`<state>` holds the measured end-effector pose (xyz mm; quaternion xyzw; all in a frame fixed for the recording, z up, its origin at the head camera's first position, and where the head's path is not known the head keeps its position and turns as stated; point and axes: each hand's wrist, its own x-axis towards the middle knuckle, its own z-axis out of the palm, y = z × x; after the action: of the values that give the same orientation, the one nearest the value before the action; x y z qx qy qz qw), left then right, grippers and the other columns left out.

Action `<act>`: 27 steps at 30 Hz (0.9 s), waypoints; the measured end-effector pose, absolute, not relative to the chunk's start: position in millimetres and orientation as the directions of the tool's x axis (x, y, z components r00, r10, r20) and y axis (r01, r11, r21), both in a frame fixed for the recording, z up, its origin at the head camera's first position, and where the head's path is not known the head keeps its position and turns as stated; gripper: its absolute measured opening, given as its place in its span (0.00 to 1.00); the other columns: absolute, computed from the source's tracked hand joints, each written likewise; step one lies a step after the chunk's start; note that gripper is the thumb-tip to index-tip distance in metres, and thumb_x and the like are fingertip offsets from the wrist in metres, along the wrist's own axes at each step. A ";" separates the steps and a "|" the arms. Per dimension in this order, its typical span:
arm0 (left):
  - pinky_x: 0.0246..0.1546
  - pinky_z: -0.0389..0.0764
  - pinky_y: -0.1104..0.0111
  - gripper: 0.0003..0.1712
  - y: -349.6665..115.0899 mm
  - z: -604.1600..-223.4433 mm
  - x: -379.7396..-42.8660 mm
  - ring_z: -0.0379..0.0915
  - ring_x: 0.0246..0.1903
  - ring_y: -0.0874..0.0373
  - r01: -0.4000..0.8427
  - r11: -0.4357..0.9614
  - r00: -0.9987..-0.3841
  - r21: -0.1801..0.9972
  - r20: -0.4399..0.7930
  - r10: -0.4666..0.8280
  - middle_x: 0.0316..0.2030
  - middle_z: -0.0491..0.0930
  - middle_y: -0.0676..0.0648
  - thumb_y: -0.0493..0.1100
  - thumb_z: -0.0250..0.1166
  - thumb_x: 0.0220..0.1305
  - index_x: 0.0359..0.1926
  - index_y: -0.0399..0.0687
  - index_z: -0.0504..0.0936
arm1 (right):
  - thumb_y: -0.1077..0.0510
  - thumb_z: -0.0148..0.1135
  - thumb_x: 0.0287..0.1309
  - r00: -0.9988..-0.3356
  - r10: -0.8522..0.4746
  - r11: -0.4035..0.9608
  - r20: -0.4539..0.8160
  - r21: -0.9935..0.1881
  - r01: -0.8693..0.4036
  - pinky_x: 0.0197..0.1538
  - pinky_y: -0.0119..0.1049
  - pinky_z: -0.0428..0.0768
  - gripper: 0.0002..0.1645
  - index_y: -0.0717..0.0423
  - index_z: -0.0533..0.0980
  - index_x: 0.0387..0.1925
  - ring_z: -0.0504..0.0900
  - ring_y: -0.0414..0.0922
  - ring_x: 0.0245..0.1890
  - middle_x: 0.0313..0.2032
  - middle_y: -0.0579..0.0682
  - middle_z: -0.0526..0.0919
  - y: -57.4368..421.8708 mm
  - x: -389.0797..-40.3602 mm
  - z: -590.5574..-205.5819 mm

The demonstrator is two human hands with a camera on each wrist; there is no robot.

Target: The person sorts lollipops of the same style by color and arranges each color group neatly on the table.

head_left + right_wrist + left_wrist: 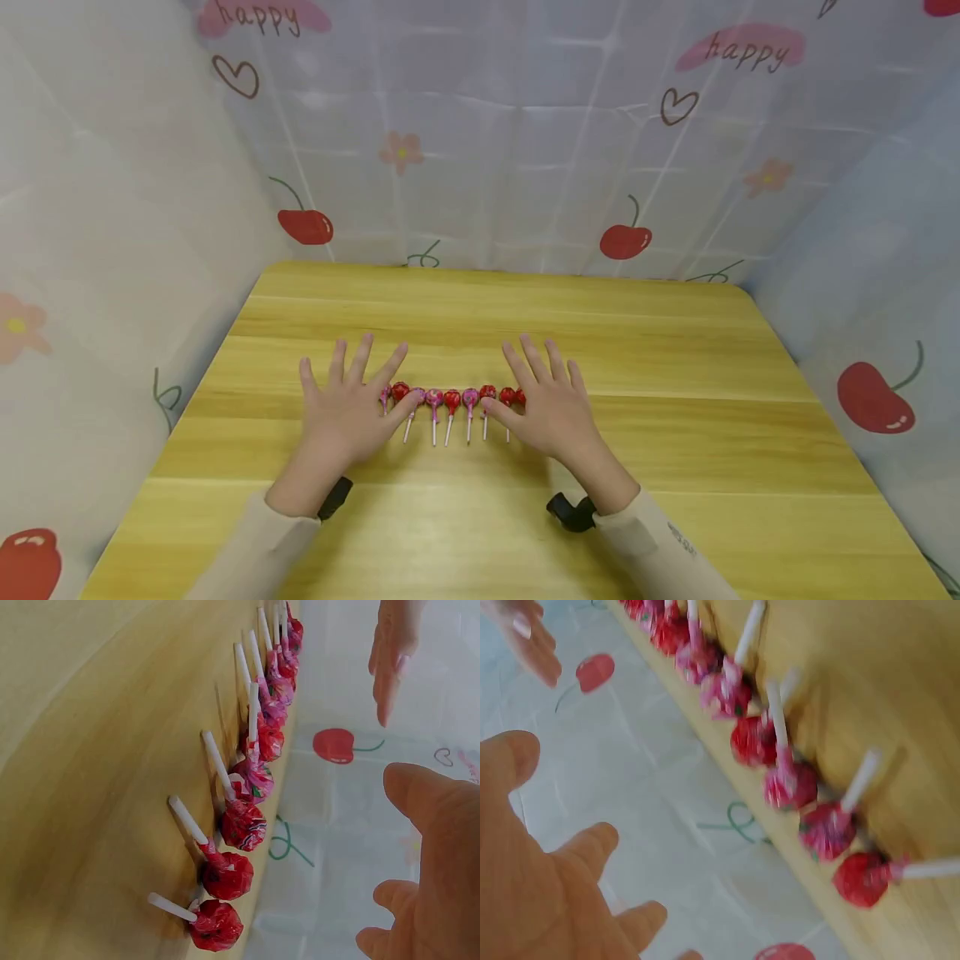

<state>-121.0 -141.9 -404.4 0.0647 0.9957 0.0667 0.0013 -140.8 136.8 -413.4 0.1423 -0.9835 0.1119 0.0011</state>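
Observation:
A row of several wrapped lollipops, among them a red lollipop (452, 402) and a pink lollipop (470, 397), lies across the wooden table, white sticks toward me. Over the left end of the row my left hand (347, 419) is held with fingers spread, hiding part of it. The right hand (553, 414) spreads likewise over the other end. Both wrist views show the hands apart from the lollipops, holding nothing. At the row's ends are a red lollipop (861, 880) in the left wrist view and another red lollipop (216, 926) in the right wrist view.
The wooden table (480, 517) has rounded far corners. A pale curtain (495, 183) printed with cherries, flowers and hearts hangs behind it and along both sides. Black straps (573, 512) show at the wrists, below light sleeves.

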 end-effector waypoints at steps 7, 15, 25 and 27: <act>0.69 0.43 0.31 0.36 -175.5 -395.6 -130.2 0.40 0.76 0.34 0.174 0.965 -0.984 0.196 0.075 0.162 0.78 0.49 0.41 0.70 0.37 0.74 0.78 0.70 0.49 | 0.20 0.48 0.58 -0.938 -0.345 0.901 0.038 -0.268 -0.342 0.76 0.63 0.47 0.55 0.36 0.46 0.79 0.42 0.57 0.79 0.79 0.45 0.47 125.0 -152.2 -406.0; 0.68 0.56 0.36 0.37 -226.6 -403.1 -149.0 0.50 0.73 0.36 0.253 0.770 -0.962 0.586 0.066 0.266 0.74 0.59 0.41 0.61 0.54 0.73 0.76 0.53 0.59 | 0.35 0.65 0.59 -0.864 -0.503 0.708 0.001 -0.574 -0.413 0.73 0.61 0.59 0.49 0.38 0.55 0.77 0.54 0.54 0.77 0.75 0.48 0.60 96.7 -181.1 -409.1; 0.59 0.71 0.43 0.33 -250.9 -425.3 -156.1 0.66 0.62 0.39 0.113 0.742 -0.960 0.661 -0.119 0.252 0.66 0.71 0.40 0.49 0.66 0.67 0.70 0.47 0.69 | 0.46 0.64 0.65 -0.759 -0.649 0.595 -0.046 -0.652 -0.470 0.72 0.45 0.67 0.36 0.46 0.66 0.72 0.67 0.46 0.71 0.70 0.44 0.70 34.3 -202.9 -422.1; 0.57 0.73 0.45 0.33 -250.1 -427.5 -157.6 0.68 0.60 0.41 0.099 0.748 -0.960 0.656 -0.136 0.245 0.65 0.72 0.40 0.49 0.67 0.66 0.69 0.47 0.70 | 0.46 0.64 0.65 -0.756 -0.652 0.610 -0.058 -0.633 -0.478 0.71 0.45 0.68 0.36 0.46 0.67 0.71 0.68 0.46 0.71 0.69 0.44 0.71 24.4 -205.4 -424.4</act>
<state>-157.6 -250.1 -427.5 0.0926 0.9288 0.3423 0.1071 -205.4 24.4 -424.4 0.3189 -0.8857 0.3058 -0.1427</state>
